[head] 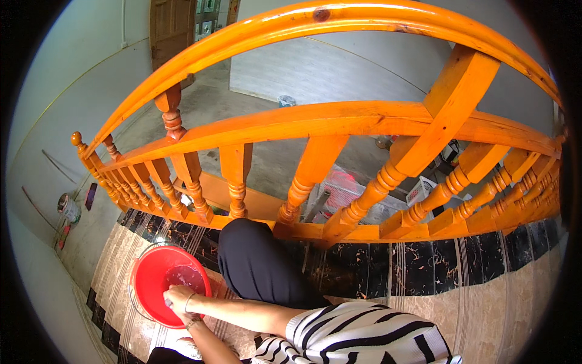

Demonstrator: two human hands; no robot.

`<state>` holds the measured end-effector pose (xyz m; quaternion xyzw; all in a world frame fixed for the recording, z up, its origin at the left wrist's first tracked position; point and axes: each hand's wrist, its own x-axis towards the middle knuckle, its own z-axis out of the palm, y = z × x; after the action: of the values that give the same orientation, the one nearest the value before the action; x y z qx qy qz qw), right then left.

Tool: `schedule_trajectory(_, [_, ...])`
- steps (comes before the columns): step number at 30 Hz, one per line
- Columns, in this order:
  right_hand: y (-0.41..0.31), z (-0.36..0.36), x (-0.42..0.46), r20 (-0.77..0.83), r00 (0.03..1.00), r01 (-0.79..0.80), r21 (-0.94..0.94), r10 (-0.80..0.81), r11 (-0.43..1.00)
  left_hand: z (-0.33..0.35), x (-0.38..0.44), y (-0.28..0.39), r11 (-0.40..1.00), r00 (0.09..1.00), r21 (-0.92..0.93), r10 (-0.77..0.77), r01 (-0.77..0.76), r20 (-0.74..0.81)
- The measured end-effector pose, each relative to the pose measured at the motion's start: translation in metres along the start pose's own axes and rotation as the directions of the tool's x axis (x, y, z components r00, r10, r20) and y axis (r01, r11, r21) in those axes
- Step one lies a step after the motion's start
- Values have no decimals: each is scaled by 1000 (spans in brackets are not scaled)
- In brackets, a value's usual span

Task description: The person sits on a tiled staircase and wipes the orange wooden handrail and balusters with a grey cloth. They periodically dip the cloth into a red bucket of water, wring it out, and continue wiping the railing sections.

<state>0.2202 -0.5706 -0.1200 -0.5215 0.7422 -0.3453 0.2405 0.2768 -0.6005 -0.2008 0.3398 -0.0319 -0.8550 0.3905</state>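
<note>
A red plastic bucket (150,282) with a thin wire handle stands on the tiled stair, holding water with some froth. Over its near rim my right hand (181,295) is bent inward, fingers curled, a thin bracelet on the wrist. My left hand (178,310) meets it from below, with a band on its wrist, and is mostly hidden by the right. A small greyish bit shows at the fingers; whether it is a cloth I cannot tell. Both hands are close together above the water.
An orange wooden balustrade (318,119) curves across the view beyond my knee. Marble-patterned steps (427,314) with black edging run to the right. Down on the lower floor are a bucket (69,209), a white plastic basket (420,190) and a small bin (286,101).
</note>
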Motion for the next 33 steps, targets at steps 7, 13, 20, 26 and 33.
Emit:
schedule_trajectory(7, [-28, -31, -15, -60, 987, 156, 93, -150, 983, 49, -11, -6, 993, 986, -8, 115, -115, 120])
schedule_trajectory(13, [-42, -45, -8, -273, 962, 56, 165, -9, 985, 55, -14, 4, 993, 980, 6, 117, -119, 159])
schedule_trajectory(20, [51, -6, 55, -342, 939, 9, 113, 31, 994, 14, 21, 19, 974, 999, 222, 41, -45, 21])
schedule_trajectory(26, [98, 44, 31, 36, 981, -184, -144, 191, 972, -50, 42, 33, 965, 986, 258, 86, -47, -145])
schedule_trajectory(33, [108, 52, 24, 263, 914, -96, -603, 310, 792, -49, 44, -2, 923, 911, 128, -323, 363, -256])
